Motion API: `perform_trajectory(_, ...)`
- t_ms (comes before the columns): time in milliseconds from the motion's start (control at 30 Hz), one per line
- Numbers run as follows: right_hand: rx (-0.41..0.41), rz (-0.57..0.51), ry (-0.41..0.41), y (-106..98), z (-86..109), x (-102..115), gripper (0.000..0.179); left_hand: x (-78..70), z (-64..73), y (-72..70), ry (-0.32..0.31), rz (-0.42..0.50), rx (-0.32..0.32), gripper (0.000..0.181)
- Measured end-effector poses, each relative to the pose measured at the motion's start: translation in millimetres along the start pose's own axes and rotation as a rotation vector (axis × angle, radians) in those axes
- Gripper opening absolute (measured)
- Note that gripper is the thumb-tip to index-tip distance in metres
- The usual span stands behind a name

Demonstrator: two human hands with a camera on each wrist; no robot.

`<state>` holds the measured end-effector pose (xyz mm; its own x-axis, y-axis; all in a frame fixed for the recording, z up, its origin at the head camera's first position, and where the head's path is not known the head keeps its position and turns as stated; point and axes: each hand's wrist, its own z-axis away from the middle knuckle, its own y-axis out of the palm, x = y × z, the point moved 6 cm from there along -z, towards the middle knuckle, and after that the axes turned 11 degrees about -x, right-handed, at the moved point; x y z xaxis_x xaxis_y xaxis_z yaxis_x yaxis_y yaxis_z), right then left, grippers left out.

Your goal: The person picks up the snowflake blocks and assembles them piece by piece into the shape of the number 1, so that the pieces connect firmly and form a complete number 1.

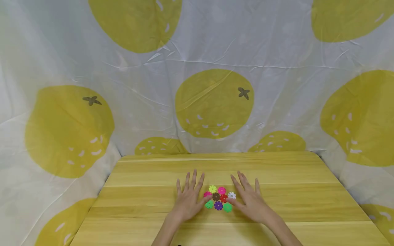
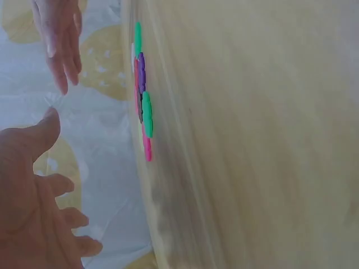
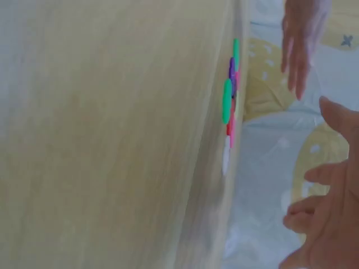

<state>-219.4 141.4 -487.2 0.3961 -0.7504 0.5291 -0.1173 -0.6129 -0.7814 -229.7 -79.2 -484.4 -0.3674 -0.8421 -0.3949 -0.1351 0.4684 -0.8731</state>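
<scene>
Several small notched plastic discs lie flat in a close cluster on the wooden table: a purple disc (image 1: 218, 205), a brown disc (image 1: 216, 196), a red disc (image 1: 223, 198), a white disc (image 1: 232, 195), a yellow disc (image 1: 212, 189), plus pink and green ones. My left hand (image 1: 188, 201) is on the cluster's left, fingers spread, and holds nothing. On the other side, my right hand (image 1: 253, 204) has its fingers spread too and is empty. Both thumbs point inward and overlap the cluster's edges in the head view. The wrist views show both hands raised above the tabletop.
The wooden table (image 1: 138, 191) has pale plank seams running across it. Behind it and at both sides hangs a light cloth (image 1: 147, 102) printed with large yellow fruit.
</scene>
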Motion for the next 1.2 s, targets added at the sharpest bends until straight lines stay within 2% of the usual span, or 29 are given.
perform_trajectory(133, 0.091, -0.171, 0.045, 3, 2.2, -6, 0.077, 3.3, 1.9, 1.6, 0.003, 0.102, 0.031, 0.086)
perform_trajectory(233, 0.129, -0.254, 0.042, 5, 3.6, -11, 0.072, 5.4, 3.4, 3.0, 0.007, 0.171, 0.054, 0.086)
perform_trajectory(300, 0.147, -0.305, 0.033, 5, 4.6, -14, 0.071, 6.3, 3.5, 2.8, 0.012, 0.206, 0.045, 0.080)
perform_trajectory(433, 0.151, -0.397, 0.019, 7, 5.2, -19, 0.070, 6.2, 2.1, -1.5, 0.001, 0.266, -0.001, 0.059)
perform_trajectory(500, 0.131, -0.427, 0.015, 6, 5.0, -21, 0.067, 7.0, 1.2, -1.9, -0.028, 0.316, -0.005, 0.050)
perform_trajectory(667, 0.087, -0.473, 0.052, 6, 2.8, -26, 0.054, 8.5, -1.1, 5.8, -0.082, 0.460, 0.046, 0.044)
perform_trajectory(833, 0.124, -0.563, 0.132, 14, 0.3, -31, 0.042, 8.3, -1.8, 14.9, -0.095, 0.505, 0.115, 0.038)
perform_trajectory(933, 0.158, -0.615, 0.140, 20, -0.5, -33, 0.037, 7.7, -2.0, 17.1, -0.106, 0.527, 0.154, 0.036)
perform_trajectory(1200, 0.179, -0.593, 0.169, 27, -1.7, -33, 0.034, 6.6, -7.0, 19.9, -0.112, 0.542, 0.191, 0.038)
